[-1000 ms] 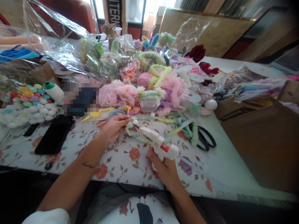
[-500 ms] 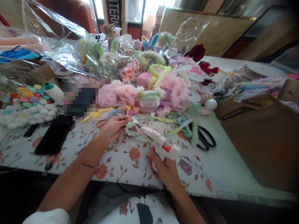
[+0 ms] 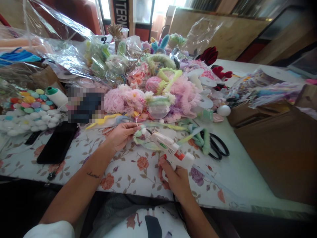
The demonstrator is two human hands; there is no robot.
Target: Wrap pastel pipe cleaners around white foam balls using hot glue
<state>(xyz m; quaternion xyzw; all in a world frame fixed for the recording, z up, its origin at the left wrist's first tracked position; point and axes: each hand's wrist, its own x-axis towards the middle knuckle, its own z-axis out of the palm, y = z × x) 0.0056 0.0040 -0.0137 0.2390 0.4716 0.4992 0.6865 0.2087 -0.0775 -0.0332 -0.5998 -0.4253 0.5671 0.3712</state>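
Note:
My right hand [image 3: 176,181] is wrapped around the grip of a white hot glue gun [image 3: 170,150], fingers closed by its trigger. Its dark nozzle points up and left, just beside a small white ball [image 3: 143,130]. Thumb and fingers of my left hand [image 3: 123,135] are pinched on a fuzzy pale green trim [image 3: 138,138] at that ball. A short strand of white beads [image 3: 137,119] rises by my left fingertips. The trim runs right across the cloth into a loose green and yellow bundle [image 3: 195,134]. What exactly lies between the left fingertips is partly hidden.
Black-handled scissors [image 3: 219,147] lie right of the bundle. A dark phone [image 3: 56,143] is at left. Pink fuzzy yarn [image 3: 115,100], spools and plastic-wrapped items heap up behind my hands. Brown paper bags [image 3: 274,145] stand at right. A floral cloth [image 3: 123,172] covers the table.
My right hand has drawn the glue gun slightly right and down, so its nozzle sits a bit farther from the white ball. My left hand has hardly moved.

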